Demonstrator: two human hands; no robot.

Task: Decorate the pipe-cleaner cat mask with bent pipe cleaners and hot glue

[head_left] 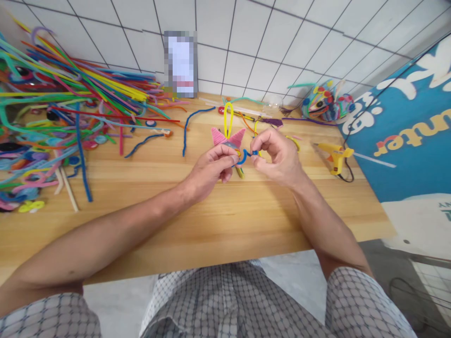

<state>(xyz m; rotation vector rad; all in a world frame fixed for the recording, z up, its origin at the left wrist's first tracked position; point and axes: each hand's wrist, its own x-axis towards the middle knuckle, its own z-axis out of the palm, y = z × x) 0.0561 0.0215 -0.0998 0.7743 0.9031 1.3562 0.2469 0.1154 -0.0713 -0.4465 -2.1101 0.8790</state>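
Both hands meet over the middle of the wooden table. A blue pipe cleaner [243, 158] curls between them. My left hand [215, 163] pinches its left part between thumb and fingertips. With thumb and forefinger, my right hand [274, 152] grips the blue end on the other side. Just behind the left fingers lies a pipe-cleaner figure with pink pointed ears [237, 138] and a yellow loop [229, 119] standing above them. The left hand covers much of the figure, so I cannot tell whether the blue piece is joined to it.
A big heap of coloured pipe cleaners [105, 89] spreads over the left side. Loose blue pieces [185, 131] lie nearer the middle. A phone [181, 65] leans on the tiled wall. To the right are a yellow glue gun [334, 155] with its cord and a colourful bundle [322, 103].
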